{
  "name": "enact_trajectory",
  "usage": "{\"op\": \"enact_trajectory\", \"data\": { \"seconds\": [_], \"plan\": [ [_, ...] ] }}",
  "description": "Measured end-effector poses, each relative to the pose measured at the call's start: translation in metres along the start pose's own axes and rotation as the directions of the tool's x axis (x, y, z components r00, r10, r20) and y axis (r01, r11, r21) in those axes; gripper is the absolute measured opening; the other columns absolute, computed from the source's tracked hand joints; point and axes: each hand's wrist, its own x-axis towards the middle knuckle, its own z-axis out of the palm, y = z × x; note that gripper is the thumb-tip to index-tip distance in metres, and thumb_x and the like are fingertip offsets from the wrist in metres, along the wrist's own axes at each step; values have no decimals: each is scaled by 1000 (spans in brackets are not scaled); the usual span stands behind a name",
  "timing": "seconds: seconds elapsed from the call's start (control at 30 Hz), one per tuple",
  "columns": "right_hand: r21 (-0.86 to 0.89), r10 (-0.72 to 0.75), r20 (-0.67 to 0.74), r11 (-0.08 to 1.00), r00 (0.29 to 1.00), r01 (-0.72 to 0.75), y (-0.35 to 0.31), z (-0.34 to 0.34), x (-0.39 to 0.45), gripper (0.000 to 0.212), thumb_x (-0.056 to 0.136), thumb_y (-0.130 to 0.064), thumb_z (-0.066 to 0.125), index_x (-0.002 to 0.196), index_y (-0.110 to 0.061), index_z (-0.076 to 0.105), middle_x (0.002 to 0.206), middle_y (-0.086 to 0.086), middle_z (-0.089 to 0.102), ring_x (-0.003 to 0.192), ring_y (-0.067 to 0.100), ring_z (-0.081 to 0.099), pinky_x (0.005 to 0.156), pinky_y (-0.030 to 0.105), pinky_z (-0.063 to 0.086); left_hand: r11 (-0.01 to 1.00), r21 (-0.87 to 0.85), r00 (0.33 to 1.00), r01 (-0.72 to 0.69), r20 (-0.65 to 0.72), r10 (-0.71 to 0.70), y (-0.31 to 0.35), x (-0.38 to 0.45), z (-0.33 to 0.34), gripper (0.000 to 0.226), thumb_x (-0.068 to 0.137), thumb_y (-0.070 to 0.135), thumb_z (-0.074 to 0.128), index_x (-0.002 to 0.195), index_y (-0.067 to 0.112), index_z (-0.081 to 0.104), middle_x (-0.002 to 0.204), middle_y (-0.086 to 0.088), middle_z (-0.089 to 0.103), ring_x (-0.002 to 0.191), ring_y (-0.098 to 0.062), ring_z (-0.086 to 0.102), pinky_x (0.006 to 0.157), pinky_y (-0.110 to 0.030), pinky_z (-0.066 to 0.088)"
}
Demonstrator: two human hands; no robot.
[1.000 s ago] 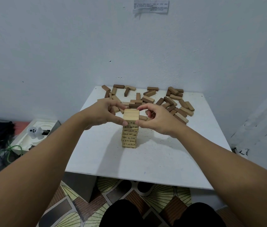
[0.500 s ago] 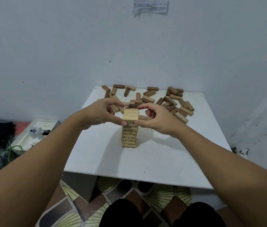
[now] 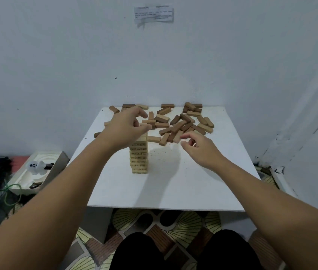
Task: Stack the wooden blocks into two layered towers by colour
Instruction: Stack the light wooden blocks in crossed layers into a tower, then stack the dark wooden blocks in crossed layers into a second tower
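A tower of light wooden blocks (image 3: 139,158) stands near the middle of the white table (image 3: 173,191). Behind it a pile of loose light and dark brown blocks (image 3: 185,121) is scattered across the table's far half. My left hand (image 3: 128,125) reaches over the tower top into the left part of the pile; its thumb and fingers are spread around a light block (image 3: 146,121) without a clear hold, and it hides the tower's top layers. My right hand (image 3: 199,147) hovers right of the tower at the pile's near edge, fingers loosely curled and holding nothing.
The table stands against a white wall in a corner. A white foam tray (image 3: 31,172) with small items and a green cable (image 3: 8,191) lie on the floor to the left. My knees (image 3: 183,252) are below the table's near edge.
Both hands have let go of the tower top. My left hand moved forward into the pile and my right hand moved right, toward the pile's near edge.
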Motion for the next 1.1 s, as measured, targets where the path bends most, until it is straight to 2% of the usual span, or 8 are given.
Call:
{"op": "enact_trajectory", "data": {
  "seconds": [0.17, 0.3, 0.4, 0.6, 0.73, 0.87, 0.97, 1.1],
  "plan": [
    [-141, 66, -28, 988, 997, -69, 36, -19, -7, 31, 102, -36, 57, 132, -32, 64, 96, -7, 62, 98, 11, 62, 82, 31, 51, 992, 99, 997, -75, 12, 74, 43, 2, 59, 14, 103, 32, 60, 115, 25, 59, 80, 14, 51, 71, -5, 51, 59, -25, 36],
    [-225, 90, -22, 970, 996, -93, 53, -27, -6, 36, 102, -37, 57, 138, -34, 61, 102, -7, 58, 90, 11, 59, 82, 33, 52, 991, 131, 994, -15, 105, 1, 46, 11, 119, 24, 105, 31, 55, 125, 20, 60, 111, -3, 65, 90, -18, 58, 67, -30, 42],
    [-291, 106, -1, 951, 994, -101, 65, -32, -2, 40, 103, -39, 57, 143, -36, 58, 109, -3, 57, 95, 17, 60, 88, 38, 54, 992, 95, 987, 86, 131, -98, 32, 21, 156, 29, 104, 34, 55, 131, 24, 57, 129, -6, 61, 111, -24, 60, 80, -36, 50],
    [-403, 161, 75, 908, 984, -117, 85, -30, 18, 50, 103, -42, 53, 152, -43, 43, 122, 2, 53, 108, 24, 59, 99, 47, 50, 988, 111, 987, 104, 112, -117, 8, 44, 194, 49, 104, 25, 54, 152, 24, 44, 134, -10, 58, 125, -27, 52, 91, -37, 45],
    [-542, 204, 124, 834, 971, -106, 86, -22, 33, 60, 103, -49, 47, 157, -48, 23, 134, 6, 50, 122, 30, 52, 106, 48, 39, 971, 194, 982, 140, 95, -161, -9, 58, 210, 65, 104, 26, 51, 163, 29, 24, 153, -12, 43, 130, -31, 53, 99, -46, 48],
    [-583, 212, 56, 801, 976, -141, 91, -6, 34, 60, 102, -52, 40, 159, -44, 22, 133, 5, 48, 125, 28, 46, 107, 48, 28, 947, 279, 986, 158, 2, -165, -20, 53, 226, 64, 105, 39, 45, 163, 23, 22, 132, -12, 56, 118, -28, 57, 85, -40, 49],
    [-474, 129, -93, 866, 987, -157, 102, 6, 25, 49, 99, -52, 48, 148, -45, 43, 119, -4, 51, 117, 21, 48, 109, 43, 24, 953, 269, 989, 140, -85, -121, -28, 47, 232, 60, 103, 44, 44, 159, 26, 34, 120, -3, 57, 110, -21, 56, 81, -37, 48],
    [-307, 25, -227, 947, 974, -96, 110, 14, 19, 28, 93, -46, 61, 121, -44, 63, 101, -15, 49, 101, 12, 54, 108, 38, 28, 989, 120, 989, 92, -130, -76, -34, 42, 233, 22, 100, 36, 55, 120, 28, 60, 111, 4, 57, 93, -17, 57, 70, -33, 43]
  ]
}}
